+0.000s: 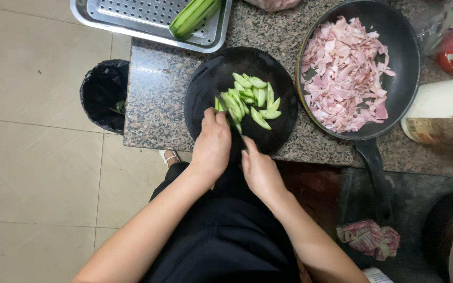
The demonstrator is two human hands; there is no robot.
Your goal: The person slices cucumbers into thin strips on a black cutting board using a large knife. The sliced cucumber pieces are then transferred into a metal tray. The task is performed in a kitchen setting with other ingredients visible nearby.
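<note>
At the granite counter's point(158, 89) front edge, the left hand point(212, 142) pins cucumber point(232, 107) on a round black board point(205, 84). The right hand point(260, 173) grips a knife point(235, 133), slicing beside piled cut pieces point(260, 99).

I saw a speckled granite worktop point(158, 99). On it sat a round black cutting board point(205, 89) near the front edge, a black frying pan point(405, 78) just right of it with the handle overhanging, a perforated steel tray point(132, 21) at top left, and a white cylindrical container point(441, 110) at far right. A black-lined bin point(103, 94) stood on the tiled floor point(32, 157) beside the left end.
</note>
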